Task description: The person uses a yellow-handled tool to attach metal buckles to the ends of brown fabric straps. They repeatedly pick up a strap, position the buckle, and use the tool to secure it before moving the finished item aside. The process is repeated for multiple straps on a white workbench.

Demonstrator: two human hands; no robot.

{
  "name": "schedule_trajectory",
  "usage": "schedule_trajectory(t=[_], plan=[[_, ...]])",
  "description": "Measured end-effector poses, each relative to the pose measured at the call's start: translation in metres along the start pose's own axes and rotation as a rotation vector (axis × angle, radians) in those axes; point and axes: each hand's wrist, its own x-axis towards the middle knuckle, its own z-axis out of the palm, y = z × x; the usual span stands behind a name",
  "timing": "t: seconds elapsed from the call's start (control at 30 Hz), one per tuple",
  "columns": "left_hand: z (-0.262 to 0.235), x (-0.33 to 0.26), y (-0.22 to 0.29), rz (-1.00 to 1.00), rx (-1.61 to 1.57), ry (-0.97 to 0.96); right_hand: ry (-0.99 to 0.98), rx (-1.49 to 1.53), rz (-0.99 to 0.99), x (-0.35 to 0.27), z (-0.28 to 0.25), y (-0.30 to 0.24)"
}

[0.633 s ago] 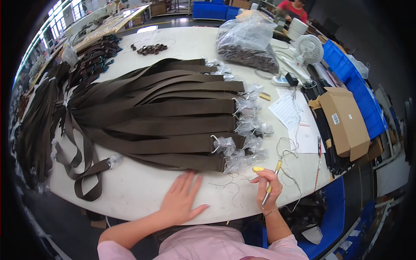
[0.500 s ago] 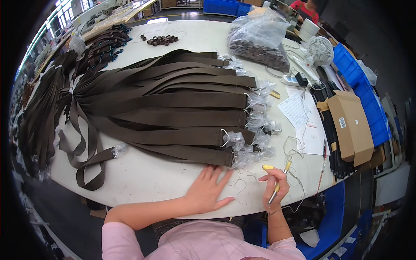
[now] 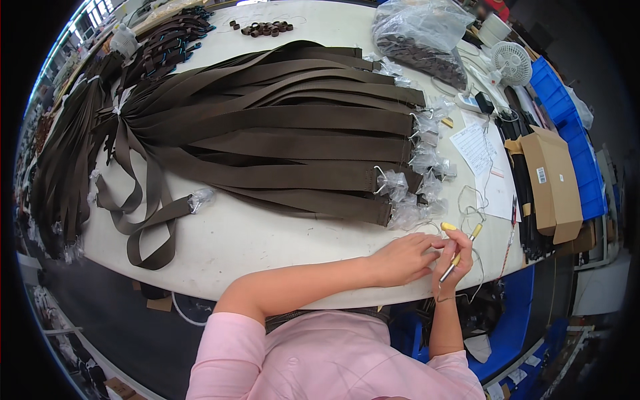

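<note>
My right hand (image 3: 455, 255) is closed round a slim pen-like tool (image 3: 460, 258) with yellow and silver sections. A yellow cover (image 3: 448, 227) sits on one of its fingertips. My left hand (image 3: 403, 259) meets it at the thumb side, its fingers bent and drawn together; whatever they may pinch is hidden. Just beyond both hands lies a bundle of dark brown webbing straps (image 3: 287, 147). The near ends of the straps carry metal hooks wrapped in clear plastic (image 3: 407, 210). At the left a white tie (image 3: 120, 101) gathers the straps.
A clear bag of brown pieces (image 3: 420, 53) and several small brown loops (image 3: 267, 29) lie at the back. Along the right are a white fan (image 3: 511, 62), papers (image 3: 475, 152), an opened cardboard box (image 3: 548, 187) and blue bins (image 3: 587, 160). Thin cords trail beside my right hand.
My left hand has lifted from lying flat on the table and moved right to my right hand. The view has shifted, so the straps appear higher and farther right.
</note>
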Motion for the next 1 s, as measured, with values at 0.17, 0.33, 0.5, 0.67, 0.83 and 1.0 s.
schedule_trajectory(t=[0.17,0.33,0.5,0.67,0.83,1.0], plan=[[-0.067,-0.05,0.005,-0.023,0.236,0.172,-0.122,-0.115,0.039,-0.009,-0.005,-0.022],[-0.125,-0.095,-0.007,-0.086,0.616,0.298,-0.388,-0.027,-0.049,-0.043,0.017,-0.051],[-0.126,-0.079,-0.022,-0.143,0.653,0.3,-0.579,-0.186,-0.182,-0.032,0.033,-0.053],[-0.139,-0.068,-0.021,0.006,0.666,0.323,-0.464,-0.348,-0.182,-0.01,0.021,-0.014],[-0.15,-0.107,0.012,0.038,0.673,0.199,-0.302,-0.218,-0.026,-0.014,0.005,-0.013],[-0.157,-0.133,0.014,-0.184,0.61,0.062,-0.257,-0.078,-0.06,-0.018,0.016,-0.025]])
